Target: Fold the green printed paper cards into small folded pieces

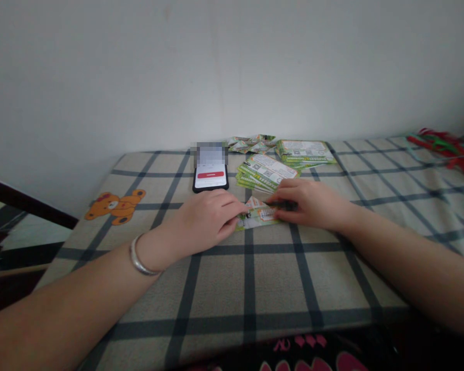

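Between my hands a green and white printed leaflet (257,219) lies on the checked cloth, its upper part folded to a peak. My left hand (209,217), with a silver bangle on the wrist, grips the leaflet's left end. On the right end, the fingers of my right hand (309,203) are pinched on the paper. Just behind my right hand is a fanned pile of matching leaflets (268,171). A second stack of leaflets (305,150) sits farther back, beside several folded paper pieces (251,144) near the wall.
A phone (211,175) with a lit screen lies behind my left hand. An orange bear cutout (116,207) is at the left of the checked tablecloth (220,288). Red and green material (448,152) lies at the far right. A pale wall (216,67) borders the back.
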The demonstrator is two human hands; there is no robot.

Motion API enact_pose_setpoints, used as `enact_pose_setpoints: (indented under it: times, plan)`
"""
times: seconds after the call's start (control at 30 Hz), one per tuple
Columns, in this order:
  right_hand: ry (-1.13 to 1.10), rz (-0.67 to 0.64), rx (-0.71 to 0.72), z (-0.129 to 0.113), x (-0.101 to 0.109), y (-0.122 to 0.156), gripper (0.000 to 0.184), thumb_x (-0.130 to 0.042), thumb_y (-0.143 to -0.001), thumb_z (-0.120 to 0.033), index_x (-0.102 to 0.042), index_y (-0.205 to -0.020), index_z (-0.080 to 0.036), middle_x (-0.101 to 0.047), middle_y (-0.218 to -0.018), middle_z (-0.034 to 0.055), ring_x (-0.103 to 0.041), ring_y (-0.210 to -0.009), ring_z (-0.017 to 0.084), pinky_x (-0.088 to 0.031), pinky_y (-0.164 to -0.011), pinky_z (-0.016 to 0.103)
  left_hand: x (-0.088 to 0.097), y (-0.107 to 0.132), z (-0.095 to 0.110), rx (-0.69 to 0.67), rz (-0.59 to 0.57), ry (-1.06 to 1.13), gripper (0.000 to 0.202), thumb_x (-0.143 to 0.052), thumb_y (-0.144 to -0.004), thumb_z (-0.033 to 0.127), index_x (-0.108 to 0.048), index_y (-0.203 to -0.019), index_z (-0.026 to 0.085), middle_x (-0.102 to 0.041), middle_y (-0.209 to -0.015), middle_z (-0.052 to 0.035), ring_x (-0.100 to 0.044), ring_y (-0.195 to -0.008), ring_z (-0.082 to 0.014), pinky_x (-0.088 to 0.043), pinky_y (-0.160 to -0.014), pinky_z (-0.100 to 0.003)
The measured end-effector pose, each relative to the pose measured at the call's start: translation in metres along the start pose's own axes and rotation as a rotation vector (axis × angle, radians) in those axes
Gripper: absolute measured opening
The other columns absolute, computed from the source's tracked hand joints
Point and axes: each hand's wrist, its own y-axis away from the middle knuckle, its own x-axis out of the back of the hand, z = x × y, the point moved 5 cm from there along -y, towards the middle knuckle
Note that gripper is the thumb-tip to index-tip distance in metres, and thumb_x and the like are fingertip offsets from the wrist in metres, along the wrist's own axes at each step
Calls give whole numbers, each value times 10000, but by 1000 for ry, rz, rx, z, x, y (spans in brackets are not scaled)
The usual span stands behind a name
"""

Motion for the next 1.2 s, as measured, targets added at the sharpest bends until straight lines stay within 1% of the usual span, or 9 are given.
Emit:
enact_pose_setpoints:
  times: [0.1,0.23,0.37,0.53,0.6,0.7,0.97,1.1,1.2]
  plan:
    - [16,70,66,-6,-3,-1,266,-616,-867,-388,-695,-1056,-220,-658,-1029,68,-615,-924,217,-470,-770,329,-4,0,-1,2,-18,12,269,-504,-909,205,-641,-1139,178,-642,-1002,-68,-581,-955,-218,-492,-850,-384]
    - [-45,114,128,-9,-7,-3,203,-623,-871,-326,-713,-980,-180,-673,-1007,77,-610,-938,219,-478,-840,351,-6,-2,-2,52,-27,58,317,-527,-901,219,-615,-1204,191,-616,-964,-66,-560,-925,-219,-484,-840,-392]
    - [-60,125,199,-14,-8,-6,200,-602,-892,-305,-709,-1006,-179,-683,-1016,73,-609,-936,212,-479,-861,360,-7,-3,-2,83,-24,105,368,-579,-879,263,-597,-1231,157,-597,-1092,-93,-542,-1016,-231,-468,-918,-408]
    - [-49,150,247,-18,-8,-6,201,-583,-908,-290,-704,-1011,-168,-685,-1022,78,-606,-935,203,-479,-856,350,-8,-1,-2,115,-12,42,461,-601,-867,337,-562,-1269,117,-545,-1258,-127,-491,-1162,-271,-413,-1027,-454]
    - [-49,158,253,-18,-8,-5,203,-578,-912,-295,-704,-1006,-166,-686,-1019,77,-605,-936,201,-479,-850,345,-7,-1,-4,147,-6,28,493,-615,-854,372,-558,-1269,110,-536,-1279,-132,-479,-1186,-282,-401,-1045,-467]
    - [-49,158,251,-17,-9,-5,205,-579,-911,-301,-704,-1003,-167,-686,-1021,76,-603,-943,202,-474,-854,346,-8,-1,-5,170,2,33,483,-640,-833,384,-572,-1234,122,-545,-1274,-120,-482,-1188,-275,-400,-1050,-461]
    - [-48,160,224,-16,-10,-6,200,-598,-891,-304,-701,-998,-170,-688,-1015,77,-604,-927,208,-470,-843,356,-10,-1,-7,142,34,79,463,-683,-808,364,-560,-1188,130,-577,-1223,-108,-508,-1157,-258,-411,-1034,-434]
    - [-46,172,182,-15,-9,-7,210,-614,-876,-310,-690,-1016,-173,-681,-1014,79,-601,-943,219,-466,-857,367,-7,-1,-7,150,54,130,453,-716,-790,328,-538,-1163,141,-597,-1175,-92,-521,-1133,-249,-423,-1013,-421]
    - [-57,166,158,-14,-8,-8,195,-617,-875,-326,-690,-974,-174,-678,-991,74,-598,-934,217,-459,-858,364,-4,-1,-6,153,94,178,445,-743,-770,282,-526,-1135,149,-608,-1130,-79,-541,-1093,-233,-450,-976,-398]
